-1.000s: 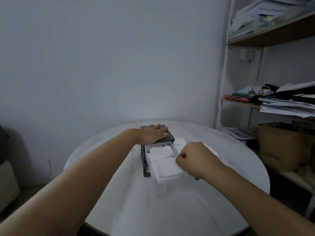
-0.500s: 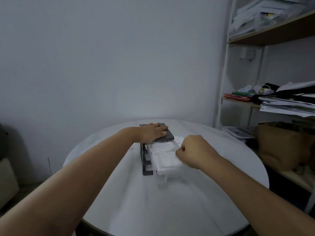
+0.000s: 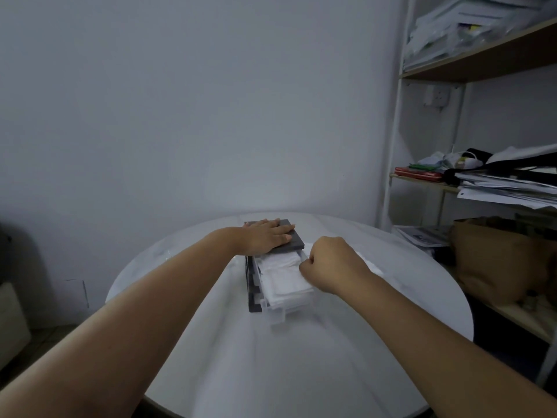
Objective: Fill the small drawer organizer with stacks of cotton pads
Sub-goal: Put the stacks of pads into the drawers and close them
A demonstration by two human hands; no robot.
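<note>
The half-open drawer point(image 3: 275, 315) lies lengthwise toward the person, nearer the right hand point(image 3: 331, 267) (curled, perhaps pinching the cotton pads point(image 3: 283, 282)), while the flat left hand point(image 3: 268, 236) presses the organizer point(image 3: 294, 242).

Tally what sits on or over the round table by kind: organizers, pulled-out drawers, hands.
Drawer organizer: 1
Pulled-out drawer holding cotton pads: 1
Hands: 2, left hand flat on the organizer's top, right hand curled at the drawer's right side
Total: 4
</note>
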